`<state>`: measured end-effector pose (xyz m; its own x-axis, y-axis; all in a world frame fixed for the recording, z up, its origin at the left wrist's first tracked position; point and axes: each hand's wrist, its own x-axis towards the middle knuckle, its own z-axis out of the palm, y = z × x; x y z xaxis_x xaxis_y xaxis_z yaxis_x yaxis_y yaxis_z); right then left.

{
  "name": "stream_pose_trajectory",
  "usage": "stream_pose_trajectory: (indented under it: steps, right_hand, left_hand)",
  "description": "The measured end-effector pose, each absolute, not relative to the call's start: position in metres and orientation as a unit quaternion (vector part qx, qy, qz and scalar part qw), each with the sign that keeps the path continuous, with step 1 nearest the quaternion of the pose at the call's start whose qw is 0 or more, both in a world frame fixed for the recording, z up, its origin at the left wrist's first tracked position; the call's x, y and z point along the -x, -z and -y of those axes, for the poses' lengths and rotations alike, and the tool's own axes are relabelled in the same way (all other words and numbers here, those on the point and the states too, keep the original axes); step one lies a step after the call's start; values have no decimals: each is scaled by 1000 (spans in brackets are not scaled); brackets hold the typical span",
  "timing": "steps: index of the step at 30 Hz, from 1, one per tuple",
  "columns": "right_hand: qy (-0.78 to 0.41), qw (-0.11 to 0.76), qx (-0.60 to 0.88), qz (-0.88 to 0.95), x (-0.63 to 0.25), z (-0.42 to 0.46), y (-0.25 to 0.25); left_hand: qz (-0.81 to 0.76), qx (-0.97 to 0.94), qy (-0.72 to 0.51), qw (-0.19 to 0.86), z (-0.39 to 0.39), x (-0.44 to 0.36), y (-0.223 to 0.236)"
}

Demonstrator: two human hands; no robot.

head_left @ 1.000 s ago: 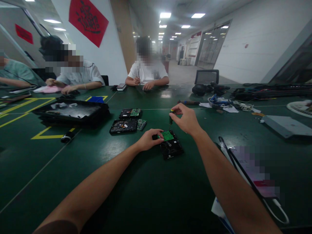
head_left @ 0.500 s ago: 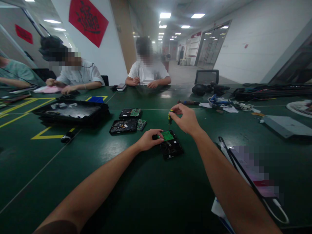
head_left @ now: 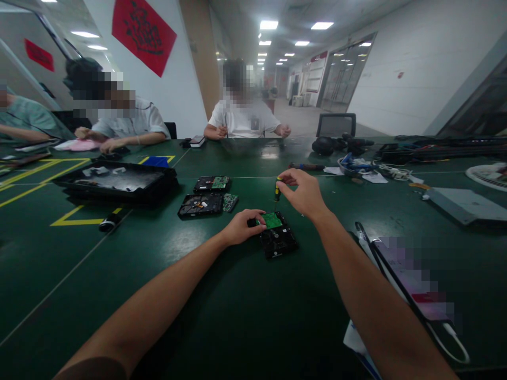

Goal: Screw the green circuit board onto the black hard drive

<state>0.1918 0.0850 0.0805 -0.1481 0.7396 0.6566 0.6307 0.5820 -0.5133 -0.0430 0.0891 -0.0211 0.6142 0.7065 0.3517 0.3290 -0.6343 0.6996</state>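
A black hard drive [head_left: 279, 241] with a green circuit board [head_left: 272, 220] at its far end lies on the dark green table in front of me. My left hand [head_left: 246, 227] grips its left edge, thumb and fingers closed at the board's side. Pinched in the fingers of my right hand [head_left: 298, 188] is a small black-and-yellow screwdriver [head_left: 278, 191]. It stands upright with its tip down at the board's far right part; the exact contact point is too small to make out. Beyond my left hand lie two more hard drives [head_left: 201, 205] [head_left: 212, 183] and a loose circuit board [head_left: 230, 202].
A black tray [head_left: 119, 179] with small parts stands on the left, near a black cylinder [head_left: 108, 224]. On the right are a phone [head_left: 400, 269] with a white cable, a grey metal box [head_left: 467, 203] and another screwdriver [head_left: 307, 166]. Across the table, several people sit working.
The screwdriver in my right hand has turned about its axis, its yellow stripes showing differently. My left hand and the drive stay put. A person opposite has moved one hand outward to the right.
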Motion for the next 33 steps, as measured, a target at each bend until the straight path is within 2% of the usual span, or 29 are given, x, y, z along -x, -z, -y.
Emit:
stream_pose_trajectory:
  steps: [27, 33]
  right_hand:
    - [-47, 467, 453, 758, -192, -85, -80]
    - [-78, 470, 468, 744, -192, -84, -81]
  left_hand:
    - [-314, -846, -313, 296, -89, 43, 22]
    - [-311, -846, -313, 300, -88, 43, 19]
